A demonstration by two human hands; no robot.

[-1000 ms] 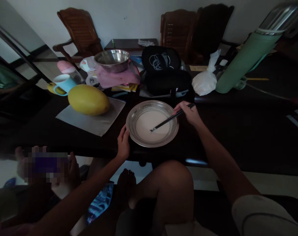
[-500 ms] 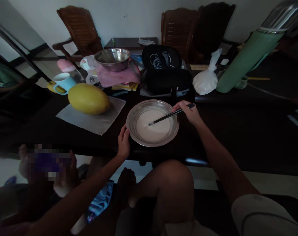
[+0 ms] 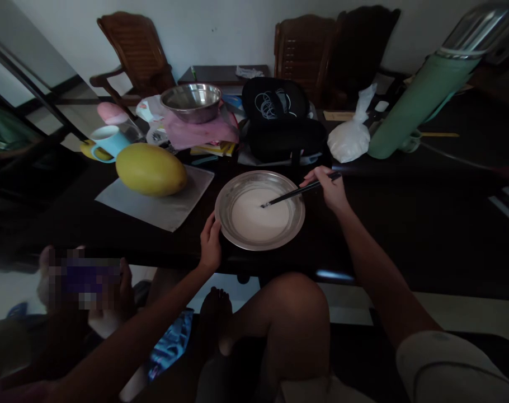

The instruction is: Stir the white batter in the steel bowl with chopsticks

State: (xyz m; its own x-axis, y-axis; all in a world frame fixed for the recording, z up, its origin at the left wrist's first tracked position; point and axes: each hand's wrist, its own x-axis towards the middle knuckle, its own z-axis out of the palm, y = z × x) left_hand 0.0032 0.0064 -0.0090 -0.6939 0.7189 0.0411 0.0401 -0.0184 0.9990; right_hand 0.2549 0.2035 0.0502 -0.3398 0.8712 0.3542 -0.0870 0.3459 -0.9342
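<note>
A wide steel bowl (image 3: 226,226) stands near the front edge of the dark table and holds a white, milky liquid (image 3: 258,224). My left hand (image 3: 210,243) grips the bowl's rim at its left side, the thumb and fingers against the metal. In my right hand (image 3: 330,190), at the bowl's right, are dark chopsticks (image 3: 296,192), held slanting down to the left. Their tips, coated in white, touch the liquid a little above its middle. Whether both sticks are there is hard to tell, as they lie close together.
A yellow melon (image 3: 151,169) rests on a pale sheet (image 3: 174,210) at left, by a light blue mug (image 3: 109,143). Behind the bowl are an open black case (image 3: 283,131), a bag of white powder (image 3: 350,139) and an empty steel bowl (image 3: 191,103). A green flask (image 3: 422,106) stands right. Another person sits left.
My right hand has shifted slightly right, and the chopstick tips have moved up and right through the liquid. My left hand stays on the rim.
</note>
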